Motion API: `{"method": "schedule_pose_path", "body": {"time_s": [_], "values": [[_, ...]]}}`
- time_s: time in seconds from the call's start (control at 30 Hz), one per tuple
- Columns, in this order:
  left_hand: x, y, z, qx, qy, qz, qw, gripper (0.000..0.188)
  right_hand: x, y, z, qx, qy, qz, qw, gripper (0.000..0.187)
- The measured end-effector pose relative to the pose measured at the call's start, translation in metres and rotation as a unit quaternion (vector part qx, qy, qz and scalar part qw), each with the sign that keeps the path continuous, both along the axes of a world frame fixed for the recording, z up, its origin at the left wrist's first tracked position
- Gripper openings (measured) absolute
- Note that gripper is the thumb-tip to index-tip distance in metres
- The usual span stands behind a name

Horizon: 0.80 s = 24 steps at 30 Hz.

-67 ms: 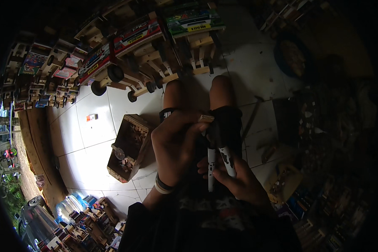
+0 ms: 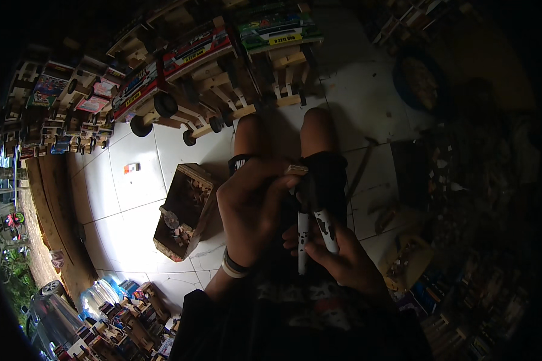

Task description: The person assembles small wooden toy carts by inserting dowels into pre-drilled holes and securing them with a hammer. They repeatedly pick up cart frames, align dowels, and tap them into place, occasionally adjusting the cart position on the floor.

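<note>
so the left hand has a small wooden piece pinched between thumb and finger, pretty much closed on it, up over the dark shorts. the right hand is curled round a plier-like tool with white, black-blotched handles — thumb against the left handle, handles spread apart, fingers tucked behind.

the relation that matters imo: the piece sits just beyond the tool's dark head, a touch to the left. the tool's long axis points away from the body, the piece's long side runs roughly across it. left hand's the nearer one, obviously, since it's holding the thing. can't tell if the head actually touches the piece — too dark in there.

around them: a wooden box with scraps, left of the left hand, wooden toy trucks past the knees, a hammer on the tiles to the right. nothing visible blocks the space between piece and tool, only the left fingertips crowd it.
</note>
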State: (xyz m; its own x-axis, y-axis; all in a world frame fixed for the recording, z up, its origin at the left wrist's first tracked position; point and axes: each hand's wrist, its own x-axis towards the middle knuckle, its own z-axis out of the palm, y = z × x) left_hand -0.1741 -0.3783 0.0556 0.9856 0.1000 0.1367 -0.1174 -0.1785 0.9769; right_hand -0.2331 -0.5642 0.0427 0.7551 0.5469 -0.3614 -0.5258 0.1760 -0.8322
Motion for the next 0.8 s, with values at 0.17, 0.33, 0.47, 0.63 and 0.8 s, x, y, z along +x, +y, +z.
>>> {"method": "schedule_pose_path", "body": {"time_s": [0.17,0.33,0.47,0.63,0.8], "values": [[0.001,-0.002,0.003,0.057,-0.051,0.016,0.997,0.015,-0.001,0.002,-0.001,0.023,0.008,-0.005,1.000,0.051],[0.001,-0.003,0.006,0.079,-0.061,0.022,0.995,0.017,0.002,0.002,0.000,0.017,0.013,0.017,1.000,0.057],[-0.001,-0.004,0.008,0.088,-0.040,0.019,0.995,0.021,0.003,0.003,0.000,0.027,0.028,0.012,0.999,0.064],[-0.001,-0.003,0.009,0.106,-0.054,0.015,0.993,0.022,0.002,0.003,-0.002,0.045,0.025,0.014,0.999,0.066],[-0.001,-0.005,0.011,0.110,-0.048,0.018,0.993,0.022,0.002,0.003,-0.002,0.042,0.031,0.017,0.999,0.065]]}}
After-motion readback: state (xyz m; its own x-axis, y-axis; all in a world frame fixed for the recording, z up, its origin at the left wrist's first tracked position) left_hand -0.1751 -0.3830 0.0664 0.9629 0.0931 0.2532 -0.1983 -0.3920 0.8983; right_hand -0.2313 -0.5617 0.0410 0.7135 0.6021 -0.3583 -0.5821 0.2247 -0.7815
